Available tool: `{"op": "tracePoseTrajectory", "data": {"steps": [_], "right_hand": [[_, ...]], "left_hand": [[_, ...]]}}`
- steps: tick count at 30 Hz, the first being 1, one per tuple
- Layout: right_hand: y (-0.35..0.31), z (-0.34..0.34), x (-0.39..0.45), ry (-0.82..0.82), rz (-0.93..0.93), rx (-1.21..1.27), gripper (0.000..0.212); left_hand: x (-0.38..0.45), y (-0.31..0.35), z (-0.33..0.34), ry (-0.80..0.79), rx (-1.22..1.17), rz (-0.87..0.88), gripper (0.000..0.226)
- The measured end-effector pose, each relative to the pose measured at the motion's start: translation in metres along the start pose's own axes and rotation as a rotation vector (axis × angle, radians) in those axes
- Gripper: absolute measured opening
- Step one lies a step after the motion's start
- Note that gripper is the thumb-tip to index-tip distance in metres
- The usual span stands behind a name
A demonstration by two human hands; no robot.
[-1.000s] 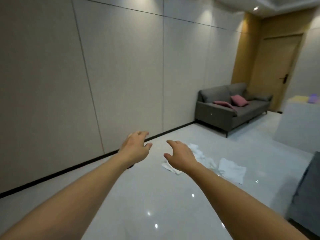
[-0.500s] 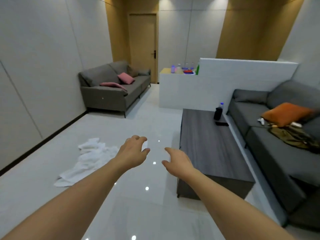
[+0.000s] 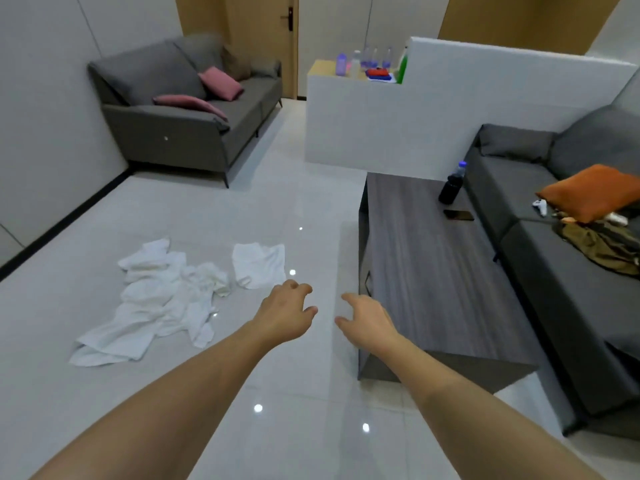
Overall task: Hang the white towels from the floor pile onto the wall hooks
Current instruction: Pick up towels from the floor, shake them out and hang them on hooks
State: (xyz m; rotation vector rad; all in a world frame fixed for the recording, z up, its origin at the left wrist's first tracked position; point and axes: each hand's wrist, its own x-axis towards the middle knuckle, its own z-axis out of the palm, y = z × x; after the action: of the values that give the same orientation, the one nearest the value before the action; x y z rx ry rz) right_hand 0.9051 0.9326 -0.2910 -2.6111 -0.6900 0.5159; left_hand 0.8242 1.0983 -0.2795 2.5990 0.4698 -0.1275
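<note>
Glossy pale tile floor [image 3: 86, 393] fills most of the frame, ceiling-light glints on it. Dark grey sofa [image 3: 554, 289] runs down the right edge, orange cushion [image 3: 588, 190] on its seat at right, crumpled olive cloth [image 3: 595, 242] just below the cushion, small white device [image 3: 540, 206] just left of it. Second grey sofa [image 3: 180, 129] sits upper left against the wall, two pink cushions [image 3: 220, 83] on it. White partition [image 3: 398, 129] stands upper centre-right, with bottles and red and blue items on the counter behind it, too small to identify. Grey wood-grain coffee table [image 3: 433, 289] at centre right, between the open floor and the right sofa; dark bottle [image 3: 452, 183] with a blue cap upright near its far right corner, black phone [image 3: 459, 214] flat just in front of the bottle. Pile of white towels [image 3: 156, 299] lies crumpled on the floor at centre left; one single white towel [image 3: 258, 265] lies just right of the pile, apart from it. Both bare forearms reach in from the bottom edge. Left hand [image 3: 285, 315] hovers at centre, just below the single towel in frame, fingers loosely curled, holding nothing. Right hand [image 3: 367, 320] hovers beside it near the table's left edge, fingers relaxed and spread, holding nothing. Hands are near each other, not touching.
</note>
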Motion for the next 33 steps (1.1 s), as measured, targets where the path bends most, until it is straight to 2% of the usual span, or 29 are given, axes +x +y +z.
{"op": "tracePoseTrajectory", "data": {"steps": [14,23,30,33], "right_hand": [[-0.142,0.141,0.248,-0.386,-0.212,-0.072,0.060],[-0.209,0.207,0.390,-0.619,-0.200,-0.059,0.057],[-0.238,0.277,0.454,-0.740,-0.149,-0.085,0.054],[-0.244,0.333,0.486,-0.764,-0.101,-0.079,0.051]], "left_hand": [[0.112,-0.253,-0.031,-0.026,-0.053,-0.486,0.054],[0.189,-0.380,-0.067,-0.045,-0.115,-0.761,0.051],[0.221,-0.446,-0.038,-0.114,-0.210,-0.865,0.048],[0.243,-0.492,-0.005,-0.125,-0.261,-0.889,0.047]]}}
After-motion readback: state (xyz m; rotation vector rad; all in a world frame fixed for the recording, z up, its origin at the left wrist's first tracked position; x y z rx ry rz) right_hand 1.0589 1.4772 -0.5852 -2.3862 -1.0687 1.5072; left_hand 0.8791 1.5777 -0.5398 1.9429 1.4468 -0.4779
